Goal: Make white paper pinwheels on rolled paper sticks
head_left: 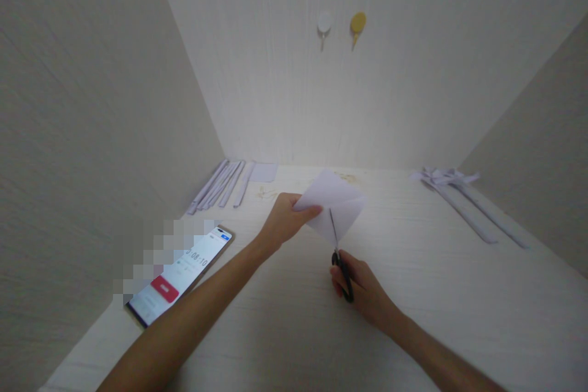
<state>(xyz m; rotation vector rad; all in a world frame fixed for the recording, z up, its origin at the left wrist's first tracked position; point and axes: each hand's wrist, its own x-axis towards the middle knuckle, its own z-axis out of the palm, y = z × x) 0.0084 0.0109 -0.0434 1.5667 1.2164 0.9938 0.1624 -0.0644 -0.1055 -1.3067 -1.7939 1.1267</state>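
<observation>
My left hand (283, 219) pinches the left edge of a folded white paper (334, 199) and holds it up above the pale desk (294, 318). My right hand (362, 291) grips the black handles of a pair of scissors (340, 263). The thin blades point up and away from me and reach into the lower edge of the paper, near its middle.
A phone (184, 272) with a lit timer screen lies at the left front. Several folded paper strips (223, 184) and a small paper square (264, 171) lie at the back left. Long paper strips (468, 205) lie at the back right. Two hooks (340, 24) hang on the back wall.
</observation>
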